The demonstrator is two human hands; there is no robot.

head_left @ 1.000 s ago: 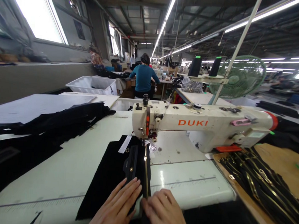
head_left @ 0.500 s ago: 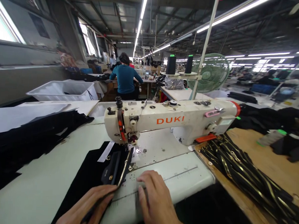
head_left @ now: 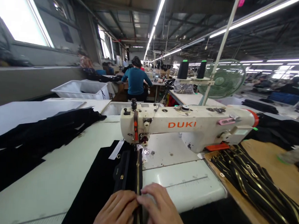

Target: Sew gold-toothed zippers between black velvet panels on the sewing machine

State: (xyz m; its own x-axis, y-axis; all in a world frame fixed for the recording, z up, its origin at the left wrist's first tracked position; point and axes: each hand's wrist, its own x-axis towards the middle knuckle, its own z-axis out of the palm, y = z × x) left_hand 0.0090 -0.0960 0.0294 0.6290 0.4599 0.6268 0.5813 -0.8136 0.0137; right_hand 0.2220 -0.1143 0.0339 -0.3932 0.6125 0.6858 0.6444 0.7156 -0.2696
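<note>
A black fabric panel (head_left: 95,175) lies on the pale sewing table, its upper edge by the needle of the white DUKI sewing machine (head_left: 161,120). A black zipper with gold teeth (head_left: 138,167) runs down the panel's right edge from the needle area. My left hand (head_left: 118,207) pinches the zipper and fabric edge, fingers bent together. Touching the zipper's right side, my right hand (head_left: 161,205) has its thumb and fingertips closed on the same strip, close to my left fingertips. A white label strip (head_left: 116,150) shows on the panel.
Gold-toothed zippers (head_left: 250,177) are heaped on a brown board at right. Black cloth (head_left: 53,131) covers the left side of the table. A white bin (head_left: 80,90) stands behind. Thread cones (head_left: 183,70) and a green fan (head_left: 224,78) rise behind the machine. A person in teal (head_left: 136,80) sits ahead.
The zipper now lies straighter along the panel's edge. My left hand has moved right, and my right hand has come beside it and closed on the strip. The camera view has shifted left.
</note>
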